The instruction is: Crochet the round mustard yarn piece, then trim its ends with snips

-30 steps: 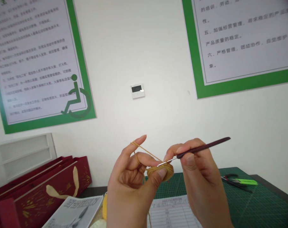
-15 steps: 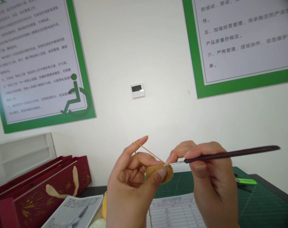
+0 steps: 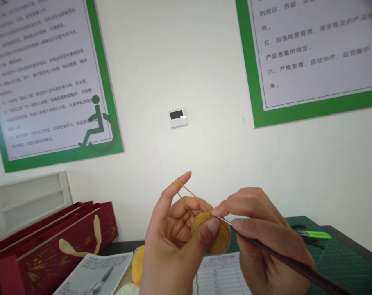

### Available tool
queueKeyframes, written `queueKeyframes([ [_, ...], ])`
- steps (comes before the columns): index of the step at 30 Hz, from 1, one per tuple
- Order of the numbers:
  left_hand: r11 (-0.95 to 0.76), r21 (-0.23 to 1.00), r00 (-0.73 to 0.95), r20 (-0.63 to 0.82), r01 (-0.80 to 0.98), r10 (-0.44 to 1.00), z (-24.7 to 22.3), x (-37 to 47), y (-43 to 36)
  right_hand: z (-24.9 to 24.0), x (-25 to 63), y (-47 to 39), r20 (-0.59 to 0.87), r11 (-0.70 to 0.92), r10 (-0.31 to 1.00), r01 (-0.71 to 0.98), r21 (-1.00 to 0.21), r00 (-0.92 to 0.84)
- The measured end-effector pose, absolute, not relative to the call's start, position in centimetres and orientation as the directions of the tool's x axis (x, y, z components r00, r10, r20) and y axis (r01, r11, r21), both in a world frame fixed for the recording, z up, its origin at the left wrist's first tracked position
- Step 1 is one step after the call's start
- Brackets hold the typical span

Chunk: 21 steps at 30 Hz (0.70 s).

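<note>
A round tan crocheted piece (image 3: 224, 239) is pinched between the thumb and fingers of my left hand (image 3: 173, 241). Tan yarn loops over the raised left index finger and runs down to the top edge of the piece. My right hand (image 3: 266, 237) grips a crochet hook (image 3: 284, 260) with a dark handle, which slants down to the right. Its metal shaft reaches the piece's top edge, where my right index fingertip touches; the hook's tip is hidden there. A yarn strand hangs below my left hand.
Dark red gift bags (image 3: 72, 241) and a printed booklet (image 3: 95, 274) lie at the left, beside a yellow yarn ball (image 3: 138, 265). Behind my hands are a printed sheet (image 3: 221, 274) and a green cutting mat (image 3: 336, 262) with a bright green-handled tool (image 3: 316, 234).
The hook's handle has swung from nearly level to slanting down right, as my right hand turned. The crocheted piece has tilted, showing more of its face, and my left hand has shifted slightly right.
</note>
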State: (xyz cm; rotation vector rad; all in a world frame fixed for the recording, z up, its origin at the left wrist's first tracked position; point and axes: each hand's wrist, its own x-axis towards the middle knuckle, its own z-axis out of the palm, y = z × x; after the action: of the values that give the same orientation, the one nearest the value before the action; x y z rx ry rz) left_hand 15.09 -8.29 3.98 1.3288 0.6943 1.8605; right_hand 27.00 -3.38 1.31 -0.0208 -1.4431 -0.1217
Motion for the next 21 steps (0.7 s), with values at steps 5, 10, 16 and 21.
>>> queueKeyframes([
  [5,-0.535,0.768,-0.175,0.507,-0.351,0.844,4.1,14.8,-8.2,0.7,25.8,-2.8,0.98,0.991,0.078,-0.119,-0.057,0.185],
  [10,-0.484,0.777,-0.13,0.475,-0.402,0.871,4.4,14.2,-8.2,-0.1,25.9,-1.7,0.97,0.965,0.184,-0.216,-0.147,0.16],
  [16,-0.505,0.78,-0.135,0.493,-0.369,0.86,4.4,14.4,-8.3,-0.4,25.8,-1.2,0.961,0.95,-0.197,0.28,0.138,0.196],
  [21,-0.63,0.743,-0.307,0.56,-0.224,0.77,4.2,15.5,-8.4,0.1,25.4,-2.8,0.964,0.972,-0.07,0.236,0.008,0.257],
])
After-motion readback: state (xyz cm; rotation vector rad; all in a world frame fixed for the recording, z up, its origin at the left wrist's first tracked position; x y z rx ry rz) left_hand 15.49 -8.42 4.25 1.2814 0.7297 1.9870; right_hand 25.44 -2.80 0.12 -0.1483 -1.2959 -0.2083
